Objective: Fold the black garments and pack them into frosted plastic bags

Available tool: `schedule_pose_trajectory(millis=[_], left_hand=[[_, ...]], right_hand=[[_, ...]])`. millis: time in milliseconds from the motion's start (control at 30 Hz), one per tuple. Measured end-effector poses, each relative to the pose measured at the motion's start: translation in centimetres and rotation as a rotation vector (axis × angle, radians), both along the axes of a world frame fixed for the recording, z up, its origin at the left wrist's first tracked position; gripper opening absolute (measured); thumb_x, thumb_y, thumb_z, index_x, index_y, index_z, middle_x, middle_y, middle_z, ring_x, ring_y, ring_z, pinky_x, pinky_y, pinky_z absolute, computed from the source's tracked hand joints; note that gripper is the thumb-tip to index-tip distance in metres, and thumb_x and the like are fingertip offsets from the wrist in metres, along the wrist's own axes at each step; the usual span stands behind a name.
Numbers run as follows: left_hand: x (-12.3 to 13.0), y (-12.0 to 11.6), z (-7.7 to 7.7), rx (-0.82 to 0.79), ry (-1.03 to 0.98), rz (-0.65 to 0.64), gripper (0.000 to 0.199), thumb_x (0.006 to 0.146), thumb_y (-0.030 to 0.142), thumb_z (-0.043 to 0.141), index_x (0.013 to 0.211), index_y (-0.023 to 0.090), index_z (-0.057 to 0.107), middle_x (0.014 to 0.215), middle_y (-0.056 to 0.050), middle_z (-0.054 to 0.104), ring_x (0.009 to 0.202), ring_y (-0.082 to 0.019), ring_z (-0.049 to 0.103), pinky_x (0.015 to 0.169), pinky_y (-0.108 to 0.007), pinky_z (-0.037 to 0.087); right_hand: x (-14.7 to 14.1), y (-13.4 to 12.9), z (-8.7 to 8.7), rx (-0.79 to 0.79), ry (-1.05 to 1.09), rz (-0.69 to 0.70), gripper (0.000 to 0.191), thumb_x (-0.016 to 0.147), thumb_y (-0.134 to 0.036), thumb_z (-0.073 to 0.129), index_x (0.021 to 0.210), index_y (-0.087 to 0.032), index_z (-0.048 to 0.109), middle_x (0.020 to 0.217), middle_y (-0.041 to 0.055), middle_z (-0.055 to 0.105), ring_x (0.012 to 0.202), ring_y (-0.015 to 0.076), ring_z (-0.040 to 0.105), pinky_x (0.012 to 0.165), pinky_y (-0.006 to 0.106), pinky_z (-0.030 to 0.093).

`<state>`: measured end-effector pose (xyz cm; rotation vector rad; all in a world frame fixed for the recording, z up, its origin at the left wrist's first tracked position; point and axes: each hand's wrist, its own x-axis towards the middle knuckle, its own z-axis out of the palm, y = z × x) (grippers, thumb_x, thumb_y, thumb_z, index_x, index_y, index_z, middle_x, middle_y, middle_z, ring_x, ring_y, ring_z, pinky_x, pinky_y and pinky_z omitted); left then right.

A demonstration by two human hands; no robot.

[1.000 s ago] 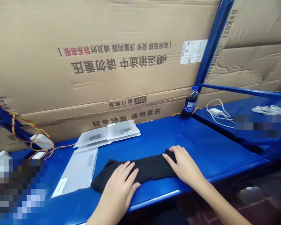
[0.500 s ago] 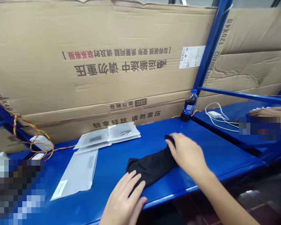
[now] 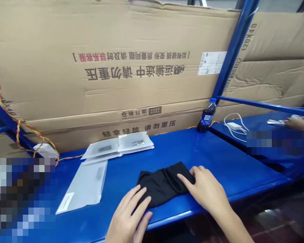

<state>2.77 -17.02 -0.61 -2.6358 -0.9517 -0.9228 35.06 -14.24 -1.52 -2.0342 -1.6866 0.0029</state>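
Note:
A piece of black stretchy cloth [image 3: 157,187] lies on the blue shelf near its front edge, its right part folded over in layers. My left hand [image 3: 131,207] rests on the cloth's lower left end, fingers spread and lying flat. My right hand [image 3: 206,187] pinches the folded right end between thumb and fingers; the fingertips are partly hidden behind the cloth. What kind of garment it is cannot be made out. Left of the cloth lie several frosted zip bags [image 3: 105,148], and a longer frosted bag [image 3: 87,187] with a white label.
A dark drink bottle [image 3: 206,116] with a blue cap stands at the back right. Cardboard [image 3: 142,91] walls the back. Yellow-red wires [image 3: 19,135] hang at left. A white adapter [image 3: 234,126] with cable lies on the right shelf, near another person's hand [image 3: 300,124].
My right hand has brought the cloth's right end over and down toward me, doubling it onto itself. My left hand stays on the left end. The other person's hand has moved right.

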Motion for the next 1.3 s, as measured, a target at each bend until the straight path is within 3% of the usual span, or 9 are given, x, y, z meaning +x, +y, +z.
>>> schedule_pose_trajectory(millis=[133, 300, 400, 533, 733, 867, 1000, 1200, 1300], left_hand=[[0.1, -0.3, -0.3, -0.018, -0.049, 0.025, 0.031, 0.105, 0.026, 0.06, 0.134, 0.022, 0.071, 0.137, -0.011, 0.074, 0.132, -0.028, 0.068, 0.103, -0.038, 0.064], [0.3, -0.2, -0.1, 0.016, -0.04, 0.0, 0.029, 0.105, 0.028, 0.058, 0.129, 0.021, 0.073, 0.127, -0.01, 0.079, 0.12, -0.027, 0.075, 0.094, -0.036, 0.068], [0.2, 0.2, -0.3, 0.034, -0.049, -0.009, 0.029, 0.104, 0.027, 0.058, 0.128, 0.019, 0.073, 0.123, -0.01, 0.08, 0.115, -0.025, 0.077, 0.094, -0.034, 0.068], [-0.2, 0.1, -1.1, 0.058, -0.134, -0.015, 0.027, 0.098, 0.013, 0.057, 0.119, 0.019, 0.074, 0.109, -0.008, 0.083, 0.109, -0.022, 0.079, 0.099, -0.03, 0.065], [-2.1, -0.4, -0.5, 0.052, -0.345, 0.262, 0.019, 0.098, 0.017, 0.062, 0.111, 0.026, 0.074, 0.108, -0.005, 0.082, 0.102, -0.023, 0.078, 0.095, -0.036, 0.066], [-5.8, 2.4, 1.0, 0.058, -0.158, 0.648, 0.034, 0.101, 0.043, 0.056, 0.114, 0.019, 0.076, 0.113, -0.015, 0.079, 0.107, -0.035, 0.076, 0.095, -0.052, 0.063], [-8.3, 4.7, 1.5, -0.124, 0.124, 0.899, 0.051, 0.104, 0.046, 0.046, 0.117, 0.009, 0.078, 0.117, -0.024, 0.077, 0.104, -0.041, 0.077, 0.087, -0.053, 0.063], [-8.3, 2.1, 1.9, -0.404, 0.175, 0.893, 0.046, 0.1, 0.019, 0.037, 0.116, 0.018, 0.08, 0.103, -0.015, 0.083, 0.091, -0.032, 0.082, 0.075, -0.037, 0.065], [-9.4, 0.0, 1.4, -0.422, 0.164, 0.722, 0.055, 0.091, 0.01, 0.042, 0.132, 0.026, 0.075, 0.098, -0.008, 0.085, 0.079, -0.026, 0.083, 0.064, -0.028, 0.064]], right_hand=[[-0.7, 0.2, 1.9, -0.053, 0.225, -0.072, 0.025, 0.093, -0.052, 0.058, 0.084, -0.029, 0.055, 0.076, 0.0033, 0.071, 0.065, 0.0274, 0.069, 0.056, 0.036, 0.045], [-5.7, -0.4, 4.7, 0.411, 0.196, 0.047, 0.016, 0.1, -0.039, 0.055, 0.105, -0.027, 0.064, 0.098, 0.0103, 0.076, 0.091, 0.0319, 0.072, 0.078, 0.044, 0.053], [-10.8, -1.7, 3.3, 0.569, 0.066, 0.304, 0.02, 0.104, -0.025, 0.054, 0.119, -0.026, 0.066, 0.104, 0.0107, 0.076, 0.094, 0.0302, 0.071, 0.084, 0.045, 0.053], [-15.5, -3.0, -0.4, 0.603, -0.035, 0.543, 0.025, 0.101, -0.014, 0.053, 0.118, -0.02, 0.07, 0.092, 0.0084, 0.077, 0.074, 0.0265, 0.07, 0.065, 0.041, 0.054], [-13.1, -2.7, 0.0, 0.618, 0.052, 0.624, 0.048, 0.097, -0.014, 0.064, 0.144, -0.022, 0.061, 0.117, 0.0116, 0.078, 0.109, 0.0313, 0.073, 0.092, 0.045, 0.06], [-11.8, -1.9, 0.2, 0.501, -0.11, 0.659, 0.08, 0.095, -0.046, 0.071, 0.162, -0.014, 0.042, 0.154, 0.0197, 0.059, 0.143, 0.0436, 0.053, 0.112, 0.064, 0.048], [-11.6, -1.4, -2.1, 0.445, -0.298, 0.768, 0.109, 0.089, -0.075, 0.063, 0.167, -0.007, 0.03, 0.161, 0.0213, 0.05, 0.151, 0.0447, 0.043, 0.114, 0.062, 0.047], [-9.7, -1.7, -2.7, 0.584, -0.537, 0.821, 0.06, 0.101, -0.035, 0.06, 0.155, -0.009, 0.053, 0.157, 0.013, 0.058, 0.146, 0.0339, 0.052, 0.115, 0.046, 0.048], [-8.6, -2.9, -2.2, 0.615, -0.508, 0.896, 0.044, 0.106, -0.032, 0.054, 0.147, -0.019, 0.064, 0.146, 0.0058, 0.069, 0.134, 0.0261, 0.064, 0.111, 0.036, 0.052]])
